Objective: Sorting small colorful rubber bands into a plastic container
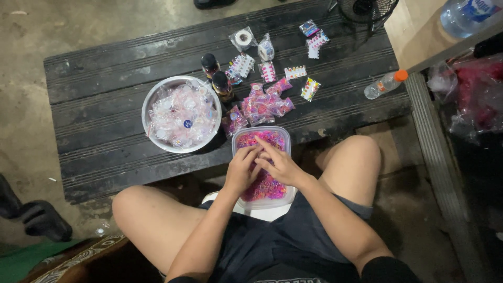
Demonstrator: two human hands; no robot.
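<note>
low black table (105, 99) of ribbed, worn planks, scuffed and dusty, set on a rough concrete floor (78, 26).

clear plastic tub (285, 196), rectangular with rounded corners, resting on the lap at the table's near edge; filled with small glossy bits in pink, purple and orange (267, 186).

left hand (242, 170) and right hand (280, 165) both down in the tub, side by side and touching at the fingertips. fingers bent and drawn together over the bits, pinching at something small between them; cannot tell exactly what is gripped.

round metal bowl (152, 99), shiny rim, just left of the tub; heaped with crinkly clear sachets (181, 115).

two dark glass bottles (216, 76) upright beside the bowl's far right rim.

pile of small clear bags packed with pink bits (264, 105) just beyond the tub, touching one another.

farther back, flat packets of coloured pieces (310, 89) spread apart, plus two clear bags holding white tape rolls (243, 38).

small plastic water bottle (385, 84), orange cap, lying on its side at the table's right edge.

black wire fan grille (367, 9) at the far right corner. larger clear bottle (466, 15) top right, partly cut off.

dark shorts (272, 241), bare knees either side of the tub.
</note>
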